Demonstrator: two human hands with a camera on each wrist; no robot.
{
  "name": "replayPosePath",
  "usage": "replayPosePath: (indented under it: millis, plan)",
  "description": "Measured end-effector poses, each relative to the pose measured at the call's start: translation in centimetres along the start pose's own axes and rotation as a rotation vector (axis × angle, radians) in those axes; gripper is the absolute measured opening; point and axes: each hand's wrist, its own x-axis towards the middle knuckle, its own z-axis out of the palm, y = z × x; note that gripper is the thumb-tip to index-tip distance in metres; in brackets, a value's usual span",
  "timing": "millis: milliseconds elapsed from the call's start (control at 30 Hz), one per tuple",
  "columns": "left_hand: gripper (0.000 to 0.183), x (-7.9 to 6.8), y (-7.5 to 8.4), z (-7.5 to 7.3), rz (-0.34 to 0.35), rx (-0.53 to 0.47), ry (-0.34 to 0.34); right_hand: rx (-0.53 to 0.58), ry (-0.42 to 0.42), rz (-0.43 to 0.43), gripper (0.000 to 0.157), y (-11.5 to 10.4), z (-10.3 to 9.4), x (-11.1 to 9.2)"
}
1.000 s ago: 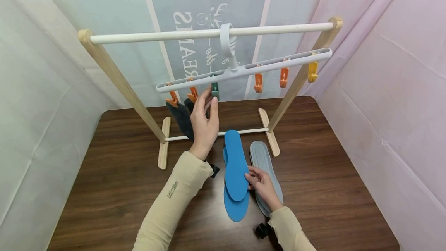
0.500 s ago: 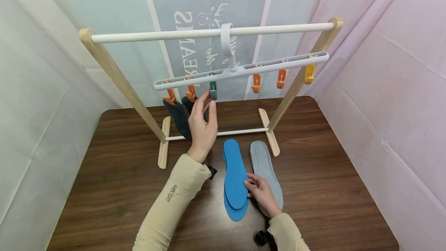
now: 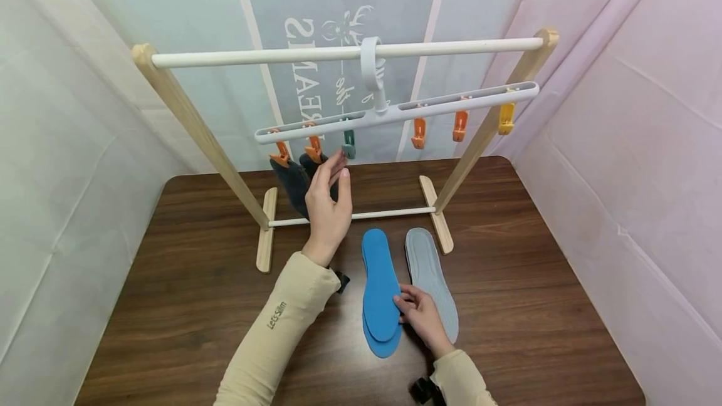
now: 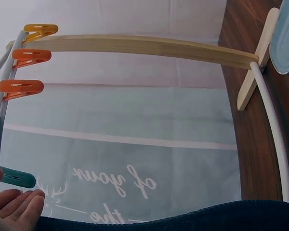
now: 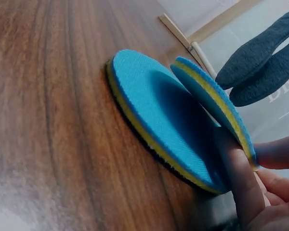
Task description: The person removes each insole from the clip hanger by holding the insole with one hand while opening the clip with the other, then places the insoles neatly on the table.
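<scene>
Just below the green clip on the white hanger is my left hand, thumb and fingers parted and nothing gripped. In the left wrist view the same green clip points out between the thumb and fingertips. My right hand pinches the edge of the upper blue insole. A second blue insole, with a yellow layer in its edge, lies on the table under it; the held one is tilted above. Dark grey insoles hang from two orange clips, partly behind my left hand.
The hanger hooks over the white top rod of a wooden rack. Two orange clips and a yellow clip hang on its right half. Grey insoles lie beside the blue pair on the brown table.
My right hand has lowered the held blue insole and drawn it back over the other one. My left hand has dropped slightly from beside the green clip to below it.
</scene>
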Motion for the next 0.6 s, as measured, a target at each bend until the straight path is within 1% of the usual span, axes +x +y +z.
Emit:
replayPosePath:
  millis: [133, 333, 367, 467, 567, 600]
  plan:
    - [0.033, -0.22, -0.20, -0.21, 0.000, 0.003, 0.022, -0.035, 0.041, 0.000, 0.040, -0.17, 0.13, -0.11]
    - [0.026, -0.64, -0.61, -0.54, -0.002, 0.012, 0.058, -0.131, 0.100, -0.065, 0.036, -0.14, 0.30, -0.13]
    - [0.025, -0.68, -0.71, -0.59, -0.005, 0.016, 0.062, -0.150, 0.102, -0.089, 0.036, -0.08, 0.29, -0.14]
    - [0.023, -0.78, -0.87, -0.77, -0.014, 0.024, 0.071, -0.183, 0.107, -0.123, 0.036, -0.10, 0.33, -0.22]
    - [0.022, -0.87, -0.97, -0.93, -0.028, 0.026, 0.075, -0.218, 0.106, -0.148, 0.037, -0.15, 0.37, -0.29]
    - [0.022, -0.90, -0.99, -1.00, -0.033, 0.024, 0.077, -0.224, 0.113, -0.144, 0.037, -0.20, 0.42, -0.31]
